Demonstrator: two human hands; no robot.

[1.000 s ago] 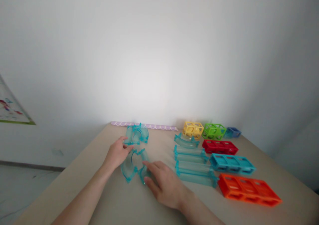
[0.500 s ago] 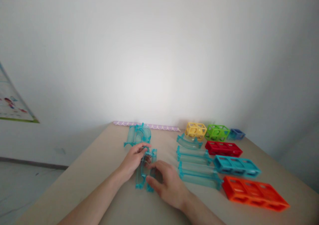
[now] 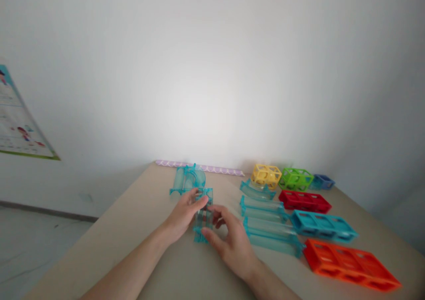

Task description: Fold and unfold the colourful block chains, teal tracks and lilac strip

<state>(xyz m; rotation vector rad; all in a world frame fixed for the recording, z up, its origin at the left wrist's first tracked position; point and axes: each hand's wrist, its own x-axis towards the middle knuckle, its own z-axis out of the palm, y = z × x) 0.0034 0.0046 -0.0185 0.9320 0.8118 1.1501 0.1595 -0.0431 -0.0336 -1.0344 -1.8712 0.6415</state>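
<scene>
The right hand (image 3: 229, 242) is half curled, thumb and fingers spread, fingertips at the right side of the translucent teal track pieces (image 3: 203, 220); whether it grips them, I cannot tell. These lie on the tabletop (image 3: 169, 269) between the 2 hands. To their right is an orange 3-cell frame block (image 3: 352, 264). The left hand (image 3: 182, 213) is closed around the pieces' far end, thumb on top. Beyond, near the purple patterned strip (image 3: 219, 170), sit more teal track pieces (image 3: 181, 178); rightward stands a yellow frame block (image 3: 266, 176).
</scene>
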